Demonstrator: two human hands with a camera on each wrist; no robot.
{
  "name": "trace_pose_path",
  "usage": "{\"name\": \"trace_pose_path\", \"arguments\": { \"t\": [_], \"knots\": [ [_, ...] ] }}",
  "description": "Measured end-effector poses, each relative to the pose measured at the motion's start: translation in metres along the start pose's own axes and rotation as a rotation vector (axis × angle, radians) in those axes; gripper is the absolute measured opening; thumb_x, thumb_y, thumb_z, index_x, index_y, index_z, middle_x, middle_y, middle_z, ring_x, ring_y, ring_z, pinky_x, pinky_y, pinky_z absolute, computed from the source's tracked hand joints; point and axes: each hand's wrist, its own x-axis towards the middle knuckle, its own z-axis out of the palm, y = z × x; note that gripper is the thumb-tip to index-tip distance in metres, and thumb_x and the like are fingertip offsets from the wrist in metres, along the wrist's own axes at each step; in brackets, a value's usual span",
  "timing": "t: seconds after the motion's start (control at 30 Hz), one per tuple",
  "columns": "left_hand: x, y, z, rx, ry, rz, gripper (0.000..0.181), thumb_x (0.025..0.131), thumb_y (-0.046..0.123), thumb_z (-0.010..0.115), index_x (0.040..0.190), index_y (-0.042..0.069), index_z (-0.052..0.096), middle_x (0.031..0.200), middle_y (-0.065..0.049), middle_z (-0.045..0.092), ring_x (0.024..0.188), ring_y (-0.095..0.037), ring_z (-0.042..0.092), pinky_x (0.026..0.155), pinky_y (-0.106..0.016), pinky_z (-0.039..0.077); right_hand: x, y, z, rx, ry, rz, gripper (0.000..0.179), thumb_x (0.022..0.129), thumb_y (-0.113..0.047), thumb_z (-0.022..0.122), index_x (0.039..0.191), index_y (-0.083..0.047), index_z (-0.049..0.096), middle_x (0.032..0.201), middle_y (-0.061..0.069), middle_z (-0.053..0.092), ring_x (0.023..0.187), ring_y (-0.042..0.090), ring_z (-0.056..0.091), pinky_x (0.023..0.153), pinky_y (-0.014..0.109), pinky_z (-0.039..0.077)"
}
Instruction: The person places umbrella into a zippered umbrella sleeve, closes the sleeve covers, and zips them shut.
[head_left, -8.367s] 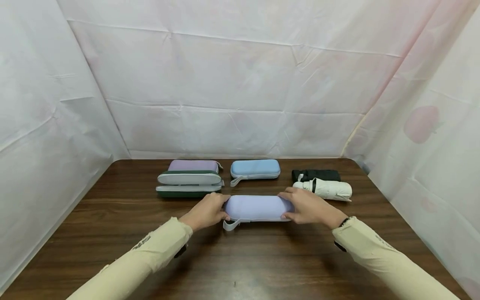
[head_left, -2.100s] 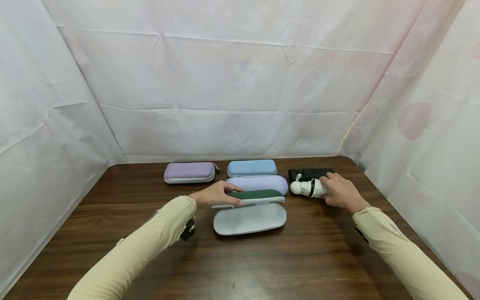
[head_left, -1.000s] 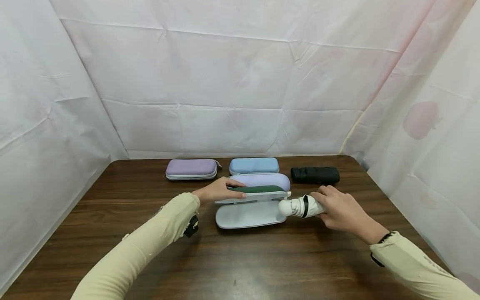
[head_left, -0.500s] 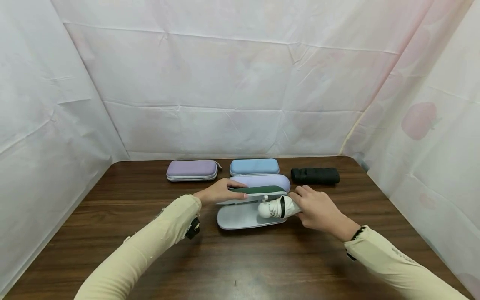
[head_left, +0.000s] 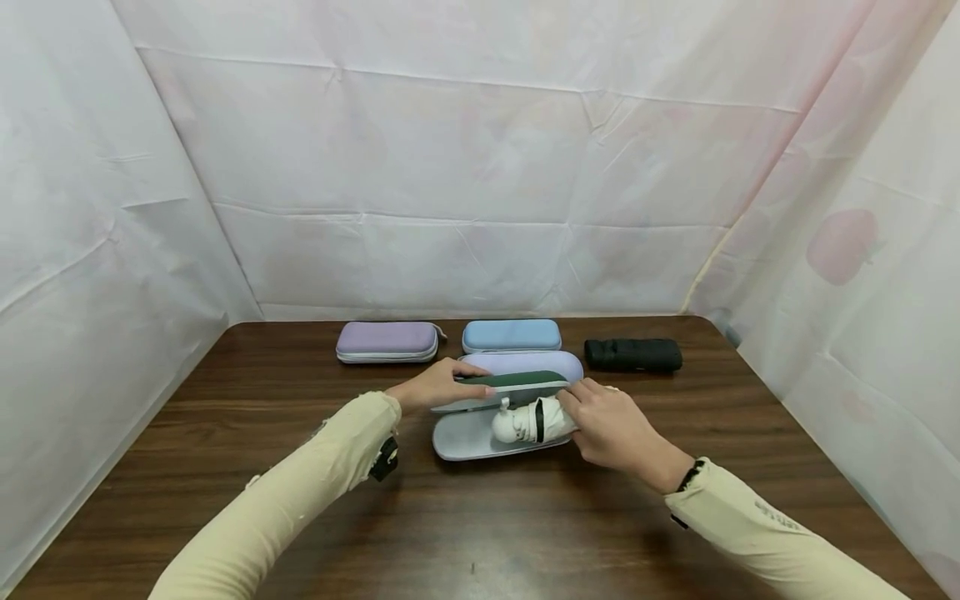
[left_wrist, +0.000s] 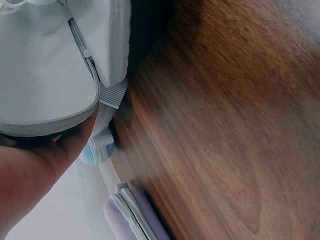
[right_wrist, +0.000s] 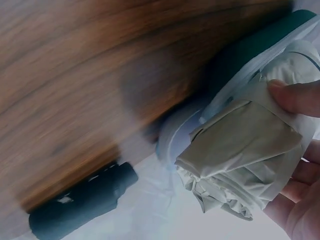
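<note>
A glasses case with a dark green shell and pale grey lining (head_left: 461,442) lies open at the middle of the table. My left hand (head_left: 435,386) pinches its raised lid (head_left: 517,381), thumb in front and fingers behind; the left wrist view shows the hand (left_wrist: 30,172) under the case's end. My right hand (head_left: 615,425) grips a white folded umbrella (head_left: 525,422) with a black band, its rounded handle end pointing left over the lower half of the case. In the right wrist view the thumb presses the umbrella's cloth (right_wrist: 240,145), and its gathered end sticks out past the fingers.
Directly behind the open case lies a lavender case (head_left: 551,363), and a light blue case (head_left: 512,334) sits behind that. A purple case (head_left: 387,342) is at the back left, a black folded umbrella (head_left: 633,355) at the back right. White cloth (head_left: 465,167) walls in the table.
Both hands earlier gripped the lavender case; it now lies farther back. The green case came from the left to the middle. My right hand took the white umbrella leftward over it.
</note>
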Motion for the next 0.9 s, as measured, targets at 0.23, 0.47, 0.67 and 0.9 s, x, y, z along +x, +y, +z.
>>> {"name": "trace_pose_path", "arguments": {
  "t": [0.23, 0.47, 0.67, 0.9],
  "knots": [
    [0.003, 0.006, 0.004, 0.019, 0.000, -0.010, 0.050, 0.088, 0.044, 0.065, 0.131, 0.018, 0.059, 0.136, -0.002, 0.052, 0.124, -0.020, 0.048, 0.095, -0.041, 0.043, 0.010, -0.015, 0.007, -0.018, -0.013, -0.043, 0.040, 0.069, -0.009, 0.075, 0.106, -0.002, 0.063, 0.094, 0.009, 0.060, 0.086, 0.025, 0.056, 0.066, 0.035, 0.052],
    [0.005, 0.012, 0.009, 0.014, -0.001, -0.002, 0.049, 0.089, 0.042, 0.064, 0.130, 0.016, 0.060, 0.133, -0.003, 0.054, 0.121, -0.018, 0.050, 0.093, -0.037, 0.044, 0.019, -0.028, 0.013, -0.004, -0.032, -0.074, 0.037, 0.073, -0.008, 0.074, 0.107, -0.001, 0.064, 0.093, 0.009, 0.060, 0.081, 0.023, 0.055, 0.064, 0.033, 0.051],
    [0.006, 0.012, 0.010, -0.005, -0.011, 0.011, 0.047, 0.089, 0.042, 0.065, 0.129, 0.018, 0.061, 0.132, -0.001, 0.055, 0.120, -0.016, 0.050, 0.092, -0.037, 0.044, 0.025, -0.035, 0.020, 0.013, -0.033, -0.088, 0.038, 0.073, -0.010, 0.076, 0.108, -0.001, 0.064, 0.094, 0.010, 0.061, 0.080, 0.022, 0.055, 0.064, 0.032, 0.051],
    [0.006, 0.011, 0.011, 0.012, -0.029, 0.038, 0.046, 0.089, 0.043, 0.065, 0.128, 0.018, 0.062, 0.131, 0.000, 0.056, 0.119, -0.015, 0.050, 0.094, -0.036, 0.043, 0.025, -0.038, 0.026, 0.045, -0.059, -0.073, 0.040, 0.073, -0.015, 0.079, 0.108, -0.002, 0.063, 0.094, 0.009, 0.061, 0.079, 0.023, 0.056, 0.062, 0.033, 0.051]
  ]
}}
